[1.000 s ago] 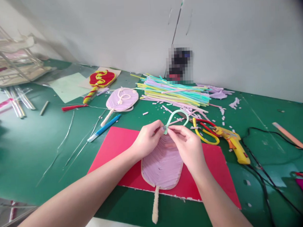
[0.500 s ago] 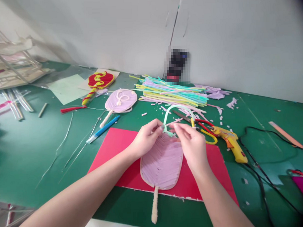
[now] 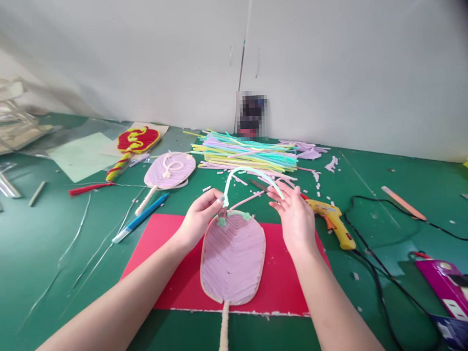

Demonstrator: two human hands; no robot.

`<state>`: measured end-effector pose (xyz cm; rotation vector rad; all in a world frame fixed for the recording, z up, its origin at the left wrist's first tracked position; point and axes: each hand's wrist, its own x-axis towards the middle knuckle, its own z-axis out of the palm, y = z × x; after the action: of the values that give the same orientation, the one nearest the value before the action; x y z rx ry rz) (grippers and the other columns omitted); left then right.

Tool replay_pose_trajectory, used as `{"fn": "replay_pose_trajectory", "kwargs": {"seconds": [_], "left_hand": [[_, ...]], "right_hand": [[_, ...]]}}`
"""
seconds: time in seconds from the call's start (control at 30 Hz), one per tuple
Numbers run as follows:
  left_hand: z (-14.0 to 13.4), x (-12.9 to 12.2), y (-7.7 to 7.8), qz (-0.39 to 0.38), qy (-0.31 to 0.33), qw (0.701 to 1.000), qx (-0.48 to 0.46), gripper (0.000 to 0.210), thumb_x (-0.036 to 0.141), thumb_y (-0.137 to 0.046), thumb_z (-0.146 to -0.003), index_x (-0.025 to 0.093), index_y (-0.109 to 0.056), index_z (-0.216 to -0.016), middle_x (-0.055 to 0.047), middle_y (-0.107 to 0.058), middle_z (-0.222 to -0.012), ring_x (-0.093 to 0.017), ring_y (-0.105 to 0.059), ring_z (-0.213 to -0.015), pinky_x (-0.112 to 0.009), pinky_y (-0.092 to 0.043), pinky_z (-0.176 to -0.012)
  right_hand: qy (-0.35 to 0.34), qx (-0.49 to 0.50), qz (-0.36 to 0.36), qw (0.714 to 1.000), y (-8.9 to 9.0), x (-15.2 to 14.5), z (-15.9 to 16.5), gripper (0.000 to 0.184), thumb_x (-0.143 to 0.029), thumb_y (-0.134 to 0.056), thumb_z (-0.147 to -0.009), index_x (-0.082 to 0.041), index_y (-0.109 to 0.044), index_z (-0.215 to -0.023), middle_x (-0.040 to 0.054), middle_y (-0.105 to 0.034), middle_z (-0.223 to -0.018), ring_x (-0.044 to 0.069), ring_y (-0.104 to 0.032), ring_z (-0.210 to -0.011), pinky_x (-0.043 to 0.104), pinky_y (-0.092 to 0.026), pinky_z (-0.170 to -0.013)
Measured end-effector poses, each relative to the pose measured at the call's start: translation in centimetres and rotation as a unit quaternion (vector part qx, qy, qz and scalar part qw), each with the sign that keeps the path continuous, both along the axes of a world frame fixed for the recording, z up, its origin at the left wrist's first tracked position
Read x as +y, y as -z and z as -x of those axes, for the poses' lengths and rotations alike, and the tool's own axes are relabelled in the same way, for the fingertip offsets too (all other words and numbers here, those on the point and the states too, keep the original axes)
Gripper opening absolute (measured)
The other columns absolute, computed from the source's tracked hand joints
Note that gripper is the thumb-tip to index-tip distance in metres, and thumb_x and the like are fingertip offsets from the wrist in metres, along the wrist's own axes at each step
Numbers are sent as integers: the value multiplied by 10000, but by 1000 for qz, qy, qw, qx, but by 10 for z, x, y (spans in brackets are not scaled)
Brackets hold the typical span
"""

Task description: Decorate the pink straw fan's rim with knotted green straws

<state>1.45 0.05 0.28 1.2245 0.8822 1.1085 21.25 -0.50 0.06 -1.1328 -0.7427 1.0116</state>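
A lilac fan, its face covered in slanting strips, lies on a red board with its cream handle toward me. Two small mint-green pieces sit at its top edge. My left hand pinches one end of a mint-green pipe cleaner just above that edge. The pipe cleaner arches over to the right, its far end against the fingers of my right hand. That hand is open, palm turned up and fingers apart. A thin pink strip runs behind the fan's top.
Behind lies a pile of coloured pipe cleaners. Scissors are partly hidden by my right hand. A yellow glue gun with a black cable lies right. Left are another lilac fan, a red-yellow fan and a blue pen.
My right hand has moved away from the fan's top and opened, its palm turning up. The pipe cleaner's arch has widened. The view has shifted to the right.
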Motion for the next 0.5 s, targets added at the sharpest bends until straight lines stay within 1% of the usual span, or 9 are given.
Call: {"fn": "replay_pose_trajectory", "kwargs": {"seconds": [0.07, 0.13, 0.2, 0.27, 0.33, 0.4, 0.43, 0.47, 0.5], "left_hand": [[0, 0, -1, 1, -8, 1000, 21, 229, 350, -548, -802, 162, -490, -686, 25, -492, -611, -93, -464, -568, -227, -393, -560], [0, 1, -2, -1, -12, 999, 47, 238, 363, -547, -794, 163, -487, -680, 31, -480, -592, -91, -456, -543, -226, -377, -541], [0, 2, -3, -8, -16, 997, 75, 247, 371, -539, -796, 161, -487, -676, 34, -474, -586, -87, -446, -532, -222, -361, -532], [0, 2, -2, -21, -23, 995, 97, 251, 373, -528, -804, 160, -488, -677, 33, -475, -588, -86, -443, -537, -221, -357, -535], [-1, 1, 0, -35, -32, 992, 120, 248, 370, -515, -818, 159, -492, -689, 34, -478, -597, -87, -448, -545, -220, -361, -542], [-2, -1, 2, -52, -34, 987, 146, 244, 364, -503, -835, 161, -497, -701, 37, -486, -606, -86, -457, -553, -216, -366, -548], [-2, -2, 3, -61, -32, 985, 159, 243, 360, -499, -844, 161, -501, -705, 38, -494, -610, -86, -463, -560, -213, -369, -555], [-3, -3, 3, -70, -28, 982, 172, 245, 358, -497, -850, 161, -505, -705, 38, -504, -613, -86, -471, -569, -211, -374, -566], [-4, -5, 3, -78, -23, 980, 184, 250, 358, -496, -855, 161, -508, -703, 36, -516, -613, -88, -482, -578, -212, -380, -579]], "right_hand": [[-12, 12, -4, 1000, -2, 0, 1, 443, -509, -484, -834, -135, -650, -1003, 126, -700, -950, 191, -663, -855, 300, -516, -685], [-6, -11, -10, 1000, -1, -1, 3, 398, -479, -541, -810, -143, -653, -994, 107, -704, -905, 187, -663, -814, 303, -523, -668], [-2, -60, -14, 998, 0, -1, 4, 361, -429, -594, -785, -155, -649, -1013, 95, -700, -901, 186, -658, -802, 315, -532, -670], [24, -137, -27, 990, 1, -3, 4, 336, -387, -613, -778, -168, -645, -1030, 100, -684, -962, 194, -645, -845, 333, -536, -694], [85, -243, -62, 964, -1, -6, 5, 299, -356, -612, -783, -184, -648, -1026, 108, -647, -1050, 211, -612, -933, 357, -526, -746], [140, -345, -112, 922, -6, -11, 8, 237, -315, -611, -793, -205, -658, -998, 100, -620, -1076, 217, -576, -992, 368, -503, -801], [143, -375, -135, 906, -9, -14, 11, 196, -296, -600, -806, -211, -665, -970, 92, -623, -1047, 212, -572, -991, 364, -495, -811], [120, -388, -149, 901, -11, -17, 14, 159, -280, -582, -823, -216, -669, -939, 81, -634, -1000, 202, -581, -958, 350, -498, -791], [77, -389, -156, 905, -12, -19, 19, 139, -271, -567, -836, -218, -669, -913, 70, -647, -946, 191, -594, -914, 336, -503, -767]]}}
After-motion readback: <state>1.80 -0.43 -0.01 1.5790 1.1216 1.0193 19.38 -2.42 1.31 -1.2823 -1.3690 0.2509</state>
